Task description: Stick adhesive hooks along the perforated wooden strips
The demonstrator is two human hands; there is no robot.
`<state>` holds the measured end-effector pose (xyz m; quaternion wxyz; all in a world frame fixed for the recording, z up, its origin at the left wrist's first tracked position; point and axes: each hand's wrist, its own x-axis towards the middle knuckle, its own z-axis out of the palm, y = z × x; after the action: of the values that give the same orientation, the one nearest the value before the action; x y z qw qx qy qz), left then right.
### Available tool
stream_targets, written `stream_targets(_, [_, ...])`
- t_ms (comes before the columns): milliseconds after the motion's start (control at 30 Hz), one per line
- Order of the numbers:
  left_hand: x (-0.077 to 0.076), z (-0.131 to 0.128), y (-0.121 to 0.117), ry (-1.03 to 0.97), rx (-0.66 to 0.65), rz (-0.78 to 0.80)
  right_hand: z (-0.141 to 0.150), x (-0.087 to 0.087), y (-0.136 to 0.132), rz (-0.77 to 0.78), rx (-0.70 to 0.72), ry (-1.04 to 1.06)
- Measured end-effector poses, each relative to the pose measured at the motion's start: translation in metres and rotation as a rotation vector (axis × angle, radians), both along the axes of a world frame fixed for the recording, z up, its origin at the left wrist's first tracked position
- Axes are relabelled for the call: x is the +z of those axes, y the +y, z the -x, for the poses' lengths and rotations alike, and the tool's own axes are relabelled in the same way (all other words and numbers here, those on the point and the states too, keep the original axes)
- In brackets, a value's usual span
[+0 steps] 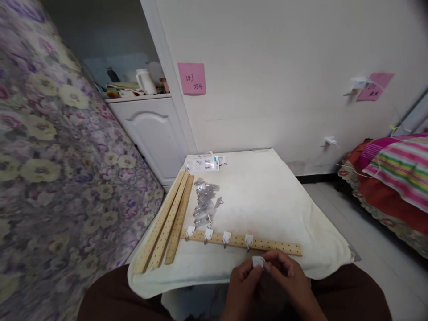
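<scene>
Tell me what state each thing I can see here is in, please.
Left hand: pinching a white piece.
Right hand: bent, close at the white piece's side; grip unclear.
Front wooden strip: lying crosswise, four white hooks on it.
Three other strips: lying side by side, bare.
Clear bags: heaped.
Jug: upright.
Cabinet door: shut.
</scene>
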<state>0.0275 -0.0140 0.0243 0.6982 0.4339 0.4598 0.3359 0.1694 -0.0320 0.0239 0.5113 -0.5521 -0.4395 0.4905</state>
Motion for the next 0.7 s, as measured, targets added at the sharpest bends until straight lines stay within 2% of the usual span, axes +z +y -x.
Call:
stream_targets(267, [-0.002,-0.001,0.002,0.006,-0.005,-0.005,-0.017,-0.004,0.0,-0.007,0.223,0.057])
stream_targets(467, [-0.005,0.0,0.001,0.02,-0.014,-0.025,-0.017,-0.004,0.0,-0.003,0.236,0.076])
stream_targets(600, [-0.001,0.001,0.001,0.03,-0.045,-0.036,-0.017,-0.001,0.001,0.033,0.25,0.053])
stream_targets(700, [0.002,0.0,-0.001,0.01,-0.119,-0.059,-0.018,-0.003,0.002,0.065,0.223,0.01])
